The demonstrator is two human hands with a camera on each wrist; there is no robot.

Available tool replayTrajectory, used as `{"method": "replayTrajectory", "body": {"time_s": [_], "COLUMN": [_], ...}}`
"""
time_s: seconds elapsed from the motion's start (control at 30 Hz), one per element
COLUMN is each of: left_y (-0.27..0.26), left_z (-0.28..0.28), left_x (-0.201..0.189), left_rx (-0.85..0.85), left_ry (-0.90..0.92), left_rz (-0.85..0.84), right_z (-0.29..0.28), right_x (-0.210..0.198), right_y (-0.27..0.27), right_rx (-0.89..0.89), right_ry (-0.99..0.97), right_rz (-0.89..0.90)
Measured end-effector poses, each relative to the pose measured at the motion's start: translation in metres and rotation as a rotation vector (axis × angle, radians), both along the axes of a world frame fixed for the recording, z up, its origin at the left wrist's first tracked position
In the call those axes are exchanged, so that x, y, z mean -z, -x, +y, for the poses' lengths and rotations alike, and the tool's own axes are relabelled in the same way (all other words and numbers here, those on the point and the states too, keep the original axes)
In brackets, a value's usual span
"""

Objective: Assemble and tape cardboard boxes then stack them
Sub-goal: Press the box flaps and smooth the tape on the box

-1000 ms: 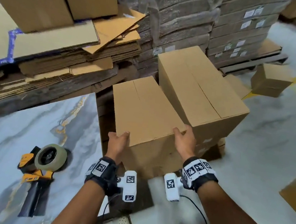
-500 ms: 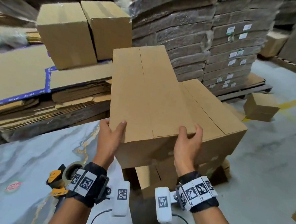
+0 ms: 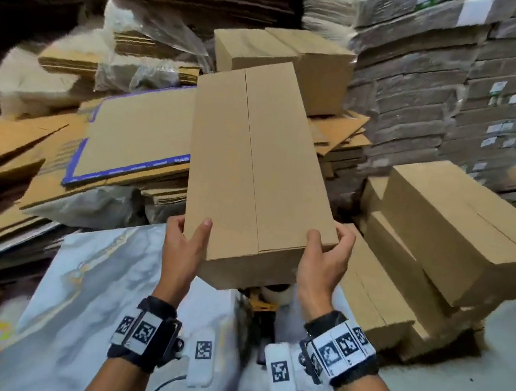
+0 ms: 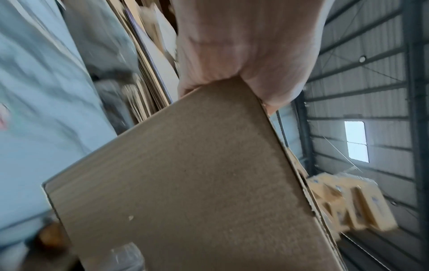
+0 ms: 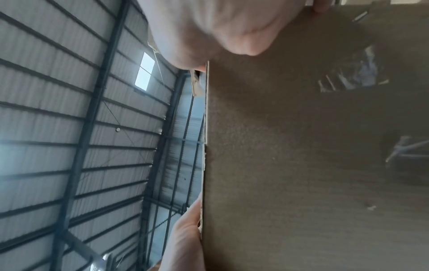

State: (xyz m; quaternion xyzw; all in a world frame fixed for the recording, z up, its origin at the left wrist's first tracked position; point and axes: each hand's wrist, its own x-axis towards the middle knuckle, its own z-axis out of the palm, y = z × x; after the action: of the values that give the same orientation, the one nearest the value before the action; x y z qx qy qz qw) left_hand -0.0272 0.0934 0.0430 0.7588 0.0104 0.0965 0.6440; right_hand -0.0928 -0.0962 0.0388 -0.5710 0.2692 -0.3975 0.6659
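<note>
Up in the air over the marbled surface (image 3: pixel 89 276), a long closed cardboard box (image 3: pixel 263 164) is held by its near end, tilted away from the person. Left hand (image 3: pixel 182 251) grips the near left corner with thumb on top, right hand (image 3: pixel 323 262) curls round the near right corner. Beyond it sit two boxes (image 3: pixel 284 51) on flat cardboard sheets (image 3: pixel 135 138), and a stack of boxes (image 3: pixel 457 229) stands to the right
</note>
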Motion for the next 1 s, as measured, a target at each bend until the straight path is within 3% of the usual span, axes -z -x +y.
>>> {"method": "replayTrajectory", "body": {"time_s": [0.3, 0.43, 0.57, 0.67, 0.87, 0.93, 1.0], "left_y": [0.030, 0.063, 0.097, 0.109, 0.089, 0.081, 0.074], "left_z": [0.201, 0.245, 0.254, 0.251, 0.252, 0.250, 0.247], "left_x": [0.044, 0.069, 0.098, 0.103, 0.092, 0.088, 0.082], "left_rx": [-0.348, -0.471, -0.485, -0.477, -0.336, -0.293, -0.114], "left_ry": [-0.034, -0.021, -0.099, -0.233, -0.462, -0.734, -1.005], "left_rz": [0.067, 0.093, 0.144, 0.154, 0.302, 0.288, 0.146], "right_z": [0.171, 0.220, 0.237, 0.233, 0.218, 0.212, 0.206], "right_x": [0.034, 0.054, 0.071, 0.078, 0.093, 0.101, 0.103], "right_y": [-0.038, -0.037, -0.034, -0.037, -0.049, -0.049, -0.047], "right_rx": [-0.419, -0.570, -0.648, -0.660, -0.727, -0.758, -0.779], "right_ry": [0.177, 0.249, 0.295, 0.311, 0.276, 0.288, 0.259], "right_rz": [0.152, 0.179, 0.204, 0.233, 0.469, 0.482, 0.472]}}
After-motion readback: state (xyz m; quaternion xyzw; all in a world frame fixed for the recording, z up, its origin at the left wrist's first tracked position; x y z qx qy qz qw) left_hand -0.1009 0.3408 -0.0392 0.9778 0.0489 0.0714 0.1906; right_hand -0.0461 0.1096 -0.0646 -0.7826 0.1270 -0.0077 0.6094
